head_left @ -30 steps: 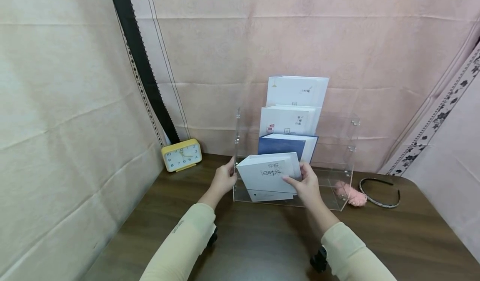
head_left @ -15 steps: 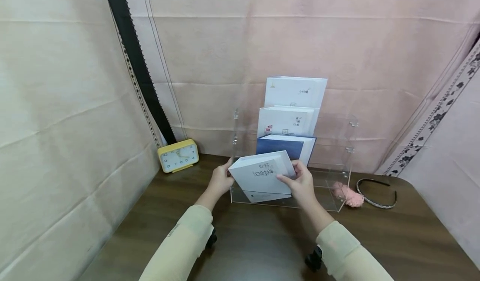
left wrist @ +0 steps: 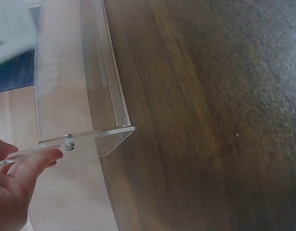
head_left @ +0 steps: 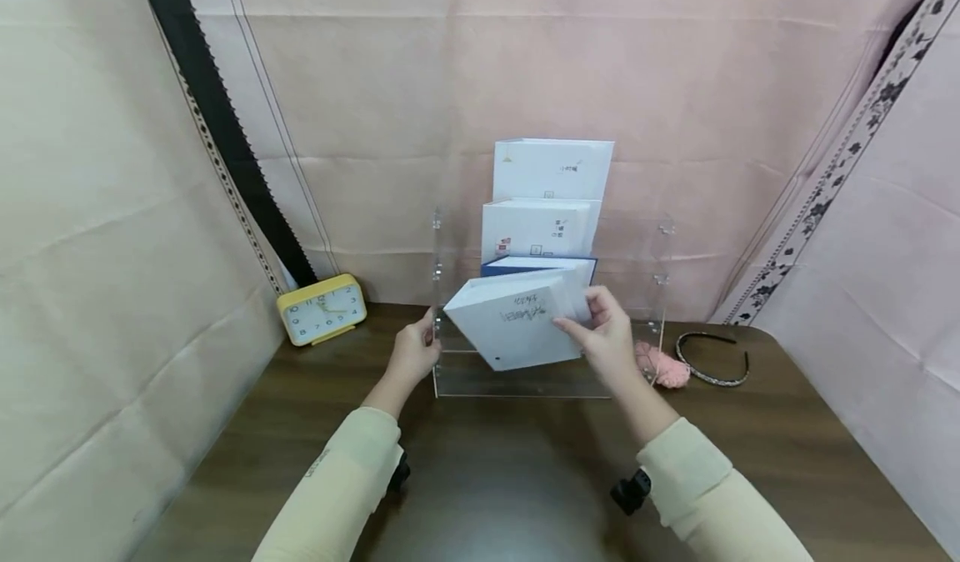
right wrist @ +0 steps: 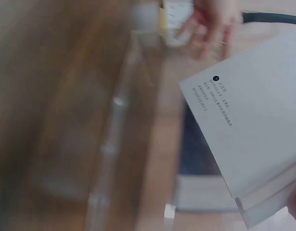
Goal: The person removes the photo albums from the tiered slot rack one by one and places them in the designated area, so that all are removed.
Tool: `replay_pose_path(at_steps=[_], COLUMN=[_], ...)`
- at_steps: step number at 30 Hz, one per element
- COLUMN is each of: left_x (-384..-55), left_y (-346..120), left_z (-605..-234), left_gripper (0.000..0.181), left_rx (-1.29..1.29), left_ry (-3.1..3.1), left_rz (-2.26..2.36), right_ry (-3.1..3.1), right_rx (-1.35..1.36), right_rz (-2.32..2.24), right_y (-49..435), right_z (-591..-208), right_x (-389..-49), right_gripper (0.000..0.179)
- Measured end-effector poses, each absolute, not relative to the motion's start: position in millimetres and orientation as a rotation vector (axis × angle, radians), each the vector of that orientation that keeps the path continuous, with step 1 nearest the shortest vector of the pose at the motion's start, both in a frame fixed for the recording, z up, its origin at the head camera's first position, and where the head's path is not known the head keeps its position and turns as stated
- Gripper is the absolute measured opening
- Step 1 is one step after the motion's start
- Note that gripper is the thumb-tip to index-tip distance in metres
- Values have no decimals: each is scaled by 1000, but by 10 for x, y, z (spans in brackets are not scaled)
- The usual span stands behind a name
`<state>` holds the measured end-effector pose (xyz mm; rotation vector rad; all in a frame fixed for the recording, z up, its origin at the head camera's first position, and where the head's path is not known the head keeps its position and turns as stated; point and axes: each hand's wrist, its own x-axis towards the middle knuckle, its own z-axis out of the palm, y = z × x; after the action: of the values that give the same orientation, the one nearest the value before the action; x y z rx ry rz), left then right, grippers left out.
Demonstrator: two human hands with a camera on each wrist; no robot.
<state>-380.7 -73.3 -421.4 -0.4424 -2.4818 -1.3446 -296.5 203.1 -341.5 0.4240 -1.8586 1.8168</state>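
In the head view, my right hand grips a white book by its right edge, thumb on the front cover. The book tilts above the lowest front part of a clear acrylic rack. My left hand pinches the rack's left side panel; the left wrist view shows its fingers around the panel. Behind the held book, a blue-covered book, a white book and a taller-standing white book rise in steps. In the right wrist view, small print shows on the held book.
A yellow alarm clock stands left of the rack. At the right lie a pink fuzzy bundle and a dark headband on the brown wooden table. Fabric hangs behind.
The right hand has raised the white book, and its lower edge has come up off the rack's front. The left hand stays at the rack's left side. The head view has shifted slightly.
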Motion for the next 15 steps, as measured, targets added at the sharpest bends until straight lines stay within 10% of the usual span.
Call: replay_pose_path(at_steps=[15], left_x=[-3792], left_y=[-868], left_z=[-4144], left_gripper=[57], left_rx=[-370], left_ry=[-2515], left_rz=[-1348], right_ry=[-1579], right_rx=[117], right_rz=[1946], right_y=[3686], right_z=[-3110], right_x=[-2240], right_gripper=[24])
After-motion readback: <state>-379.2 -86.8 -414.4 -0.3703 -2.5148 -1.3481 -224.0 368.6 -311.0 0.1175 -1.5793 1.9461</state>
